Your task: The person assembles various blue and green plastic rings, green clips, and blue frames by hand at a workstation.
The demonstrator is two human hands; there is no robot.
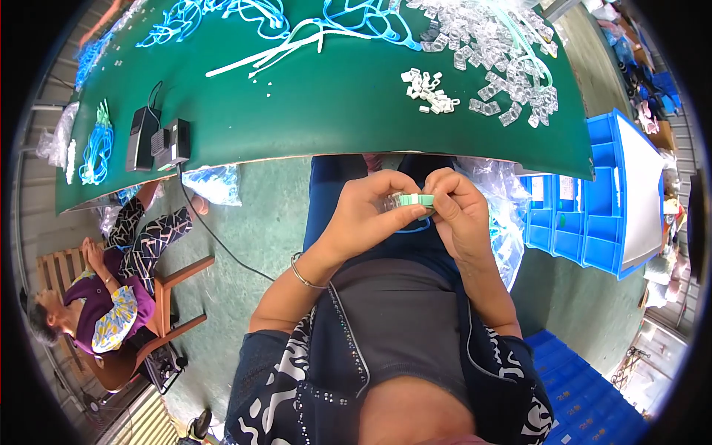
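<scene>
Both my hands meet in front of my lap, just short of the table's near edge. Between them is a light green band (426, 199) with a white part and a clear plastic piece on its left side. My left hand (371, 211) pinches the left part between thumb and fingers. At the other end, my right hand (461, 215) is closed on the green band with thumb and fingertips. A bit of blue cord (415, 227) shows under the hands. The fingers hide how these parts join.
On the green table (245, 126) lie clear plastic pieces (482, 44), small white pieces (430, 92), blue cords (256, 15), white straps (285, 50) and black devices (174, 142). Blue crates (604, 200) stand at right. A cable (222, 245) hangs down. Another person (96, 311) sits at left.
</scene>
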